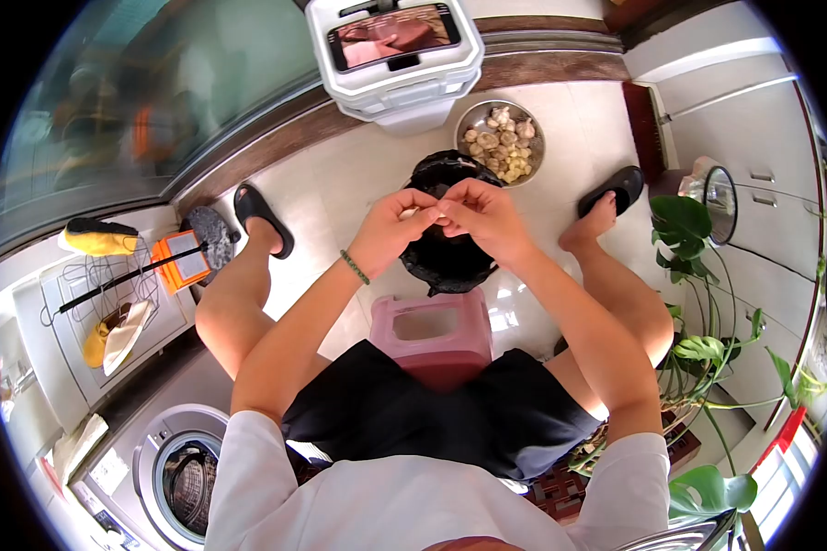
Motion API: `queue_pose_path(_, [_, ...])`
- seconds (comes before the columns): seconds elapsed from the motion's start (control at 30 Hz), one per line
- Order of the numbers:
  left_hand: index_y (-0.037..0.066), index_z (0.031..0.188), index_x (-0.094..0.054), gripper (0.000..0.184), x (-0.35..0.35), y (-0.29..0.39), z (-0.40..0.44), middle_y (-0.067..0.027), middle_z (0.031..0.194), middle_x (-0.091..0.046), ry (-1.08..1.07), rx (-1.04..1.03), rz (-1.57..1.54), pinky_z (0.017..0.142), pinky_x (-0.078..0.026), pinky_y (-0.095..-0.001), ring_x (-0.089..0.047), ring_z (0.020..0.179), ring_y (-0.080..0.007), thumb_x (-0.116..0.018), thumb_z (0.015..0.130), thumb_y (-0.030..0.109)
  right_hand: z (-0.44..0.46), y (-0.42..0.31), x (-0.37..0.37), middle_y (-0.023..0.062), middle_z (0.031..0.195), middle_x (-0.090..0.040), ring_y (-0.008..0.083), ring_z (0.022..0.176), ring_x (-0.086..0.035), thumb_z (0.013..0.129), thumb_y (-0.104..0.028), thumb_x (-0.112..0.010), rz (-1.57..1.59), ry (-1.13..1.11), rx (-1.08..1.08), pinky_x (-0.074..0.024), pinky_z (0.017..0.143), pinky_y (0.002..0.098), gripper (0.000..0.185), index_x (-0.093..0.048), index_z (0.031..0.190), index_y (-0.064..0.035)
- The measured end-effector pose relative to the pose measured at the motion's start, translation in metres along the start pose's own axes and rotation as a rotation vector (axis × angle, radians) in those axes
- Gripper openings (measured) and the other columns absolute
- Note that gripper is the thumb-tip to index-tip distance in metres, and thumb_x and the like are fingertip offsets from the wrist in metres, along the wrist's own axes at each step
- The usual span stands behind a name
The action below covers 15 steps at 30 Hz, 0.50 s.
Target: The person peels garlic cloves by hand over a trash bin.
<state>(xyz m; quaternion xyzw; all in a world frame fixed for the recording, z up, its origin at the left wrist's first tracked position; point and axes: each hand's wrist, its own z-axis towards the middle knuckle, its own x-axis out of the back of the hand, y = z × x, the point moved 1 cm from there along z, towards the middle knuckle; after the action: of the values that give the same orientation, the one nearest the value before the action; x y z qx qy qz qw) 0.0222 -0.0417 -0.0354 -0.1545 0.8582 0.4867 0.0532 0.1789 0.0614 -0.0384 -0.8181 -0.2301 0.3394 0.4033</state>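
Note:
My left hand and my right hand meet with fingertips pinched together. Between them is a small pale piece, mostly hidden by the fingers, that looks like a garlic clove. Directly below is a bin lined with a black plastic bag; its contents are too dark to make out. Just beyond it on the floor, a round metal bowl holds whole garlic bulbs and a group of yellowish peeled cloves.
A pink plastic stool stands between my legs. A phone lies on a white container at the far side. Potted plants and white cabinets line the right; a washing machine sits at lower left.

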Motion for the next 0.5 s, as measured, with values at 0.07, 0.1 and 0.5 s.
queue_pose_path(0.07, [0.002, 0.109, -0.062, 0.020, -0.003, -0.006, 0.003, -0.0041, 0.096, -0.066, 0.014, -0.032, 0.008, 0.062, -0.040, -0.0202, -0.047, 0.067, -0.0034, -0.060, 0.096, 0.017, 0.000, 0.001, 0.008, 0.0054, 0.085, -0.066, 0.0102, 0.072, -0.063, 0.089, -0.010, -0.067, -0.032, 0.033, -0.048, -0.0536, 0.064, 0.0240, 0.011, -0.062, 0.092, -0.0014])
queue_pose_path(0.1, [0.002, 0.110, -0.062, 0.021, -0.003, -0.009, 0.002, -0.0039, 0.096, -0.066, 0.045, -0.059, 0.020, 0.063, -0.039, -0.0201, -0.047, 0.067, -0.0034, -0.060, 0.096, 0.018, 0.003, 0.007, 0.016, 0.0054, 0.084, -0.066, 0.0109, 0.071, -0.063, 0.088, -0.009, -0.068, -0.046, 0.087, -0.030, -0.0542, 0.064, 0.0242, 0.010, -0.062, 0.091, -0.0009])
queue_pose_path(0.5, [0.004, 0.136, -0.046, 0.053, 0.008, -0.006, 0.004, -0.0104, 0.121, -0.058, -0.121, 0.213, -0.563, 0.080, -0.045, -0.0291, -0.054, 0.089, -0.0141, -0.035, 0.103, 0.043, 0.022, 0.037, 0.093, 0.0124, 0.098, -0.061, 0.0217, 0.086, -0.066, 0.097, -0.015, -0.055, 0.311, 0.970, 0.149, -0.0576, 0.079, 0.0346, 0.026, -0.054, 0.113, 0.0052])
